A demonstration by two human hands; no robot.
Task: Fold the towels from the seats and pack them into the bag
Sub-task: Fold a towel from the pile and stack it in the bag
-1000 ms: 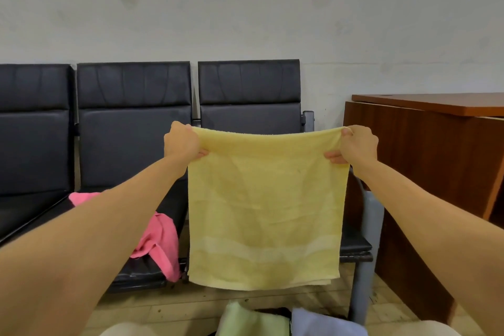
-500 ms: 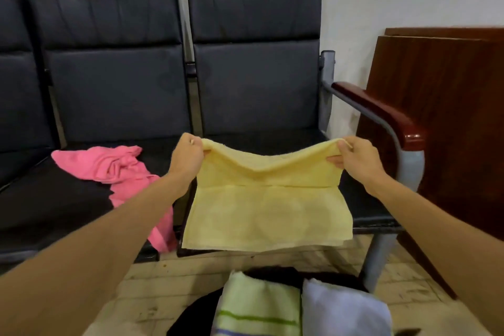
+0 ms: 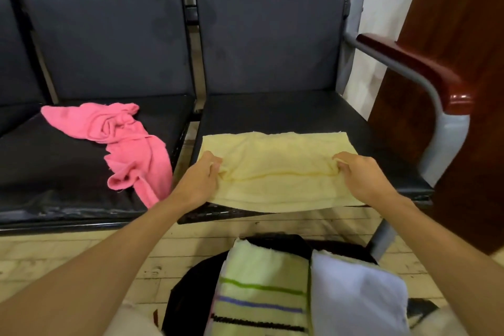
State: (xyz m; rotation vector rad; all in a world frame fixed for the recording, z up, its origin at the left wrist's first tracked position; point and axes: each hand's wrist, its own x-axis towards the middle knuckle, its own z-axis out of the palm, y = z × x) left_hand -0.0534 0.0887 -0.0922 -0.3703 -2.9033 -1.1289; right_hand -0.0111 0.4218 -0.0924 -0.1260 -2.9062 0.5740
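The yellow towel (image 3: 275, 169) lies on the right-hand seat (image 3: 286, 114) of a row of dark padded chairs, its far edge flat on the cushion and its near edge hanging a little over the seat's front lip. The left hand (image 3: 201, 177) pinches the towel's left side and the right hand (image 3: 360, 174) pinches its right side, each with fingers curled into a raised fold of cloth that runs between them; the fingertips themselves are buried in the fabric and cannot be made out. The two hands are well apart, one at each end of the fold. On the neighbouring seat (image 3: 68, 172) to the left a pink towel (image 3: 122, 139) lies crumpled, one end trailing over the front edge. Below, close to the camera, a black bag (image 3: 191, 289) sits on the pale floor (image 3: 81, 254), largely hidden by what stands in it: a light green towel with coloured stripes (image 3: 259, 289) and, touching it on the right, a pale lavender towel (image 3: 354, 297), both cut off by the bottom of the view. A wooden armrest (image 3: 409, 65) on a grey metal frame borders the right seat, with a dark wooden panel (image 3: 463, 35) beyond it, only partly in view.
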